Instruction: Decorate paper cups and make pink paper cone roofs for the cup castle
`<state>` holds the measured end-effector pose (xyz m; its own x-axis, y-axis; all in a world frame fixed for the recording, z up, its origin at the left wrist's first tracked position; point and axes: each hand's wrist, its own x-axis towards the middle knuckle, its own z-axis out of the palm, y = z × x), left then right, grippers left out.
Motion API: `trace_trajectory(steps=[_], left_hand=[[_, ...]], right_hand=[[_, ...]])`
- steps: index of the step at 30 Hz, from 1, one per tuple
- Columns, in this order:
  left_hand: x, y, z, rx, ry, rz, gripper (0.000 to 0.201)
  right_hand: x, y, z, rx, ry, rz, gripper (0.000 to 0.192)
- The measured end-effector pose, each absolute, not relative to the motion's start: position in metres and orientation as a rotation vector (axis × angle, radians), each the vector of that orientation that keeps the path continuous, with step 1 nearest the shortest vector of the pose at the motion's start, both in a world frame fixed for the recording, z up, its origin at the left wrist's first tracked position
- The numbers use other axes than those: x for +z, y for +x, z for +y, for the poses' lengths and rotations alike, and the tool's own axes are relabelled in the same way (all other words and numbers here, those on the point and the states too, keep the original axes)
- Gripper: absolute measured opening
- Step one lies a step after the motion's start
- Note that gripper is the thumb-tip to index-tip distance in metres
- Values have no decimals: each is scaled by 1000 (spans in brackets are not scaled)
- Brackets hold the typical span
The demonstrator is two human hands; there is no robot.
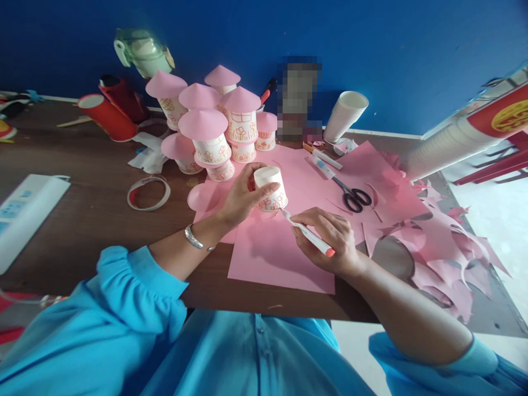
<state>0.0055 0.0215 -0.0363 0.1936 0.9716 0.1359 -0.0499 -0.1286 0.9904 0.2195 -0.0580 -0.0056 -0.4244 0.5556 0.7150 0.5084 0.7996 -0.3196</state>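
The left hand [241, 198] grips a paper cup [271, 190]; the right hand [328, 239] pinches a marker [307, 234] whose tip could smear if the cup turns.

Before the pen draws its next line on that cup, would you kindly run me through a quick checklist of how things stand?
1. Left hand grips the paper cup, upside down: ok.
2. Right hand holds the marker pen: ok.
3. Pen tip meets the cup's lower edge: ok.
4. Pink paper sheet lies under the work: ok.
5. Scissors lie apart from both hands: ok.
6. Whether the earlier ink is dry: cannot tell.
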Motion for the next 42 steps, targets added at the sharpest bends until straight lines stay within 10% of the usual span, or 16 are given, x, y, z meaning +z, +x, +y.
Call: trace_trajectory(steps=[42], left_hand=[[-30, 14, 19, 1166, 1361, 1070, 56]], right_hand=[[-7, 215, -61, 100, -762, -2154, 31]])
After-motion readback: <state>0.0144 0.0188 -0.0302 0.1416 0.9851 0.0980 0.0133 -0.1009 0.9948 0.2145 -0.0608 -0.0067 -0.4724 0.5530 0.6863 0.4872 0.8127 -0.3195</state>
